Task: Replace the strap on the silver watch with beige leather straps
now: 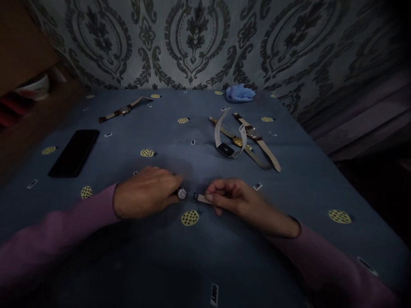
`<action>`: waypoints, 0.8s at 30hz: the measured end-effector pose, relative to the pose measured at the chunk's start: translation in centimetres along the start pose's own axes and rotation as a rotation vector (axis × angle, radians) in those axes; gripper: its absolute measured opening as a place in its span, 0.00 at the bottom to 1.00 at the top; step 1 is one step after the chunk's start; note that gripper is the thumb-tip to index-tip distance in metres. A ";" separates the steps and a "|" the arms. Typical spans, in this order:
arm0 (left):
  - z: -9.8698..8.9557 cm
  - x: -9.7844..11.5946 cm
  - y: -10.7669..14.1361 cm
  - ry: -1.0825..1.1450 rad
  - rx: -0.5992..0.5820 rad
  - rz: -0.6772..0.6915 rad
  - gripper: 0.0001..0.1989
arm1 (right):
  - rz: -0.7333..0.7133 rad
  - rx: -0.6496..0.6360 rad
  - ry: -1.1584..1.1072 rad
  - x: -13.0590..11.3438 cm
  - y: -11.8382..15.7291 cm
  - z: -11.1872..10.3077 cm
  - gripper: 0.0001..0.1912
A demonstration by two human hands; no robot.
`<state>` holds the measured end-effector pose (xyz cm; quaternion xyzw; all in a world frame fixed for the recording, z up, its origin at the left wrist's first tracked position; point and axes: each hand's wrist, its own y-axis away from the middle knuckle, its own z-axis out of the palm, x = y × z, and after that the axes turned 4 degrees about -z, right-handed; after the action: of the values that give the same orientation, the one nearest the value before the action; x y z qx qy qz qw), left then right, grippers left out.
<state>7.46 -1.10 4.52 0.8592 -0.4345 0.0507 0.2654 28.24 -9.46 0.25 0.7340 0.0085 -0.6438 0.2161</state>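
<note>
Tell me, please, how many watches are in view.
5: a small watch in the left hand; another watch back left; and, clustered right, a smartwatch, a gold watch and a beige-strapped watch.

We log a phone (74, 154) near the left edge of the tabletop (122, 145), a wristwatch (125, 111) behind it; a bundle (240, 93) by the back-right corner, three watches (237, 141) before it. Before these, a watch head (181, 193), strap (203, 199) to its right.
</note>
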 end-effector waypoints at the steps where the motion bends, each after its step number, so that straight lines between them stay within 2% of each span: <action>1: 0.2 0.2 0.2 -0.071 0.069 -0.006 0.05 | -0.002 0.001 0.002 0.0 0.0 0.0 0.14; 6: 1.8 0.3 1.9 -0.188 0.382 0.004 0.04 | -0.010 0.019 0.007 0.1 -0.1 0.3 0.14; 8: 2.5 0.3 2.5 -0.146 0.502 0.009 0.04 | 0.005 0.032 0.008 0.0 -0.1 0.5 0.15; 10: 3.2 0.3 2.7 -0.062 0.571 0.036 0.05 | 0.014 0.043 0.019 -0.2 -0.1 0.7 0.16; 17: 4.6 -0.5 1.1 0.036 0.454 0.090 0.09 | 0.036 0.075 0.070 0.0 -0.6 1.2 0.16; 24: 4.8 -0.9 0.6 0.034 0.431 0.086 0.08 | 0.011 0.076 0.067 -0.1 -0.6 1.3 0.15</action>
<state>5.73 -3.13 0.42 0.8757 -0.4454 0.1682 0.0806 26.81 -9.29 0.03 0.7630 -0.0129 -0.6173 0.1914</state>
